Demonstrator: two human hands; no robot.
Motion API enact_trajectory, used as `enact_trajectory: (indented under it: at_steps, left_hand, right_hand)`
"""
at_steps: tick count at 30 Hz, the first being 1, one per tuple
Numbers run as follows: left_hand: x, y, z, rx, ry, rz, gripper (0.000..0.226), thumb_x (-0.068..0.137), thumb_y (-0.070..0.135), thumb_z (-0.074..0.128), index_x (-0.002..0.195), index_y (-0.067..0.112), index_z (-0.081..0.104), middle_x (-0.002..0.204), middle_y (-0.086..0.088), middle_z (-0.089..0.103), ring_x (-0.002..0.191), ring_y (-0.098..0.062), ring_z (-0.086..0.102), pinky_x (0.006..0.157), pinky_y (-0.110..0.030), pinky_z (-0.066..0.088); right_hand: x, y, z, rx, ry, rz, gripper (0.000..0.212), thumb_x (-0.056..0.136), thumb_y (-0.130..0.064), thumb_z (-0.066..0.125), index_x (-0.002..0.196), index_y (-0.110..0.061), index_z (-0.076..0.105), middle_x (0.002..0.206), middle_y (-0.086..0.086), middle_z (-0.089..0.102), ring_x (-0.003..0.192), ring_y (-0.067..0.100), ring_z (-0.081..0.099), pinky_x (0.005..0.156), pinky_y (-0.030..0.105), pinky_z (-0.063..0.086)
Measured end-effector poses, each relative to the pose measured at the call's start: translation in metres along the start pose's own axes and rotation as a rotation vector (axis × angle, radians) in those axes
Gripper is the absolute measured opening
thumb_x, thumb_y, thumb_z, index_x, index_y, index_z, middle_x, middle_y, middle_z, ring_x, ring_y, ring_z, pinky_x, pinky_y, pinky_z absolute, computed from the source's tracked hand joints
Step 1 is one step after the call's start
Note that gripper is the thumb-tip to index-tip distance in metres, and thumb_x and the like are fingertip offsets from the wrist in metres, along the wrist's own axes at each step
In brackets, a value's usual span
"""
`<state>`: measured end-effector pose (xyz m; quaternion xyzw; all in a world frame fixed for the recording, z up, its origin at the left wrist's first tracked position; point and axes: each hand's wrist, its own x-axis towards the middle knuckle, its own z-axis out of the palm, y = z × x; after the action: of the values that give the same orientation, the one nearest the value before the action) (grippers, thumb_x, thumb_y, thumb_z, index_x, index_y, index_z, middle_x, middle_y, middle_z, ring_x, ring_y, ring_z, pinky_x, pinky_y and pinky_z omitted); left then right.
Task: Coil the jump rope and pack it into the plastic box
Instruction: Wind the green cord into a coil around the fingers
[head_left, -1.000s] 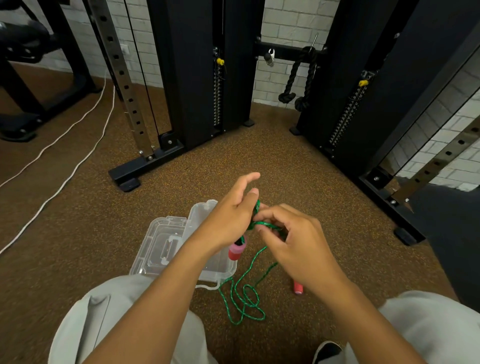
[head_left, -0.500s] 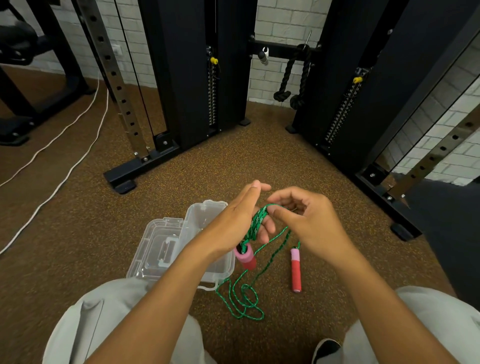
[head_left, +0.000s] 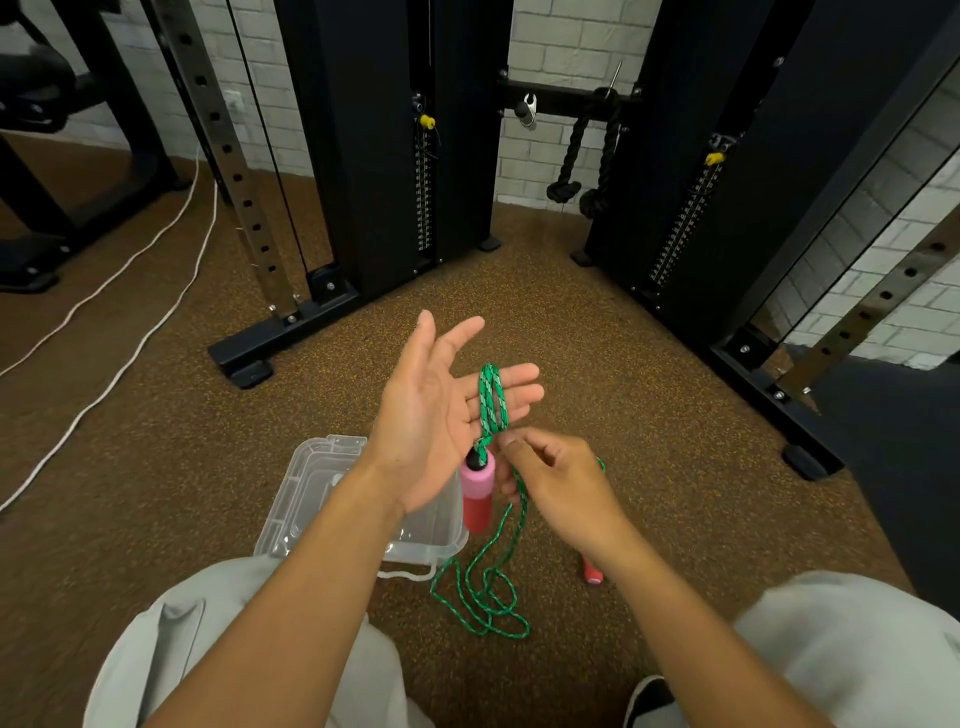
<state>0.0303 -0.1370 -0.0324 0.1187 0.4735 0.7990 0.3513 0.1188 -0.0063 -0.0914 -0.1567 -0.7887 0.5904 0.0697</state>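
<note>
A green jump rope (head_left: 492, 400) is looped over the outstretched fingers of my left hand (head_left: 436, 415), whose palm faces right with fingers spread. One pink-and-red handle (head_left: 478, 491) hangs below that palm. My right hand (head_left: 550, 470) pinches the rope just under the loops. More rope (head_left: 483, 597) lies in loose curls on the floor, and the tip of the second red handle (head_left: 592, 571) peeks out beneath my right wrist. The clear plastic box (head_left: 322, 499) stands open on the floor under my left forearm, its lid flipped back to the left.
Brown speckled rubber floor all around. Black cable machine columns (head_left: 374, 156) rise ahead and to the right, with a base foot (head_left: 249, 358) at front left. A white cord (head_left: 130, 312) runs across the floor on the left. My knees in grey trousers frame the bottom.
My left hand has opened flat and risen, with rope loops now over its fingers. My right hand dropped below the loops and covers most of the second handle.
</note>
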Motion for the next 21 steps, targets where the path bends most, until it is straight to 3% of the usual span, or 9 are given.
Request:
enact_trajectory:
  at_steps: [2,4,8,13,18,21]
  left_hand:
    - [0.0,0.0,0.0,-0.015,0.014,0.015,0.069,0.097,0.067,0.027,0.157,0.033,0.03,0.129,-0.03,0.067,0.12,-0.04,0.067,0.109,-0.049,0.044]
    - [0.001,-0.001,-0.001,0.021,0.023,0.043,0.071,0.094,0.068,0.03,0.158,0.037,0.026,0.133,-0.029,0.064,0.122,-0.038,0.067,0.112,-0.048,0.042]
    - [0.002,-0.003,-0.002,0.102,0.032,0.099,0.075,0.091,0.068,0.032,0.159,0.039,0.021,0.134,-0.026,0.064,0.122,-0.033,0.067,0.113,-0.046,0.042]
    - [0.002,-0.003,-0.001,0.214,0.043,0.118,0.072,0.091,0.069,0.026,0.158,0.042,0.018,0.135,-0.022,0.064,0.122,-0.027,0.067,0.115,-0.045,0.042]
    - [0.003,-0.013,-0.002,0.543,-0.012,0.082,0.065,0.086,0.082,0.019,0.148,0.062,0.015,0.131,-0.005,0.068,0.116,-0.012,0.069,0.109,-0.057,0.046]
    - [0.003,-0.019,-0.003,0.575,-0.038,0.084,0.06,0.08,0.088,0.02,0.139,0.075,0.019,0.124,0.001,0.073,0.124,-0.018,0.065,0.114,-0.059,0.039]
  right_hand:
    - [-0.002,0.002,0.003,-0.137,-0.018,-0.043,0.031,0.102,-0.03,0.055,0.074,-0.025,0.068,0.067,0.001,0.07,0.061,0.025,0.067,0.064,0.045,0.058]
    - [-0.005,0.0,0.003,-0.27,-0.028,-0.111,0.031,0.1,-0.038,0.054,0.074,-0.024,0.062,0.066,0.005,0.069,0.064,0.028,0.067,0.066,0.048,0.056]
    - [-0.011,-0.012,-0.004,-0.41,0.003,-0.203,0.032,0.099,-0.032,0.061,0.074,-0.012,0.06,0.062,0.009,0.062,0.059,0.025,0.055,0.06,0.037,0.045]
    - [-0.02,-0.031,-0.018,-0.469,-0.021,-0.281,0.028,0.095,-0.03,0.067,0.072,-0.015,0.062,0.06,0.006,0.059,0.052,0.017,0.044,0.052,0.027,0.034]
    - [-0.026,-0.049,-0.03,-0.423,0.016,-0.332,0.021,0.092,-0.025,0.069,0.073,-0.02,0.066,0.061,-0.001,0.064,0.048,0.016,0.047,0.048,0.02,0.031]
    - [-0.023,-0.053,-0.038,-0.388,0.068,-0.321,0.016,0.093,-0.025,0.069,0.077,-0.023,0.07,0.067,-0.015,0.069,0.05,0.006,0.054,0.046,0.02,0.035]
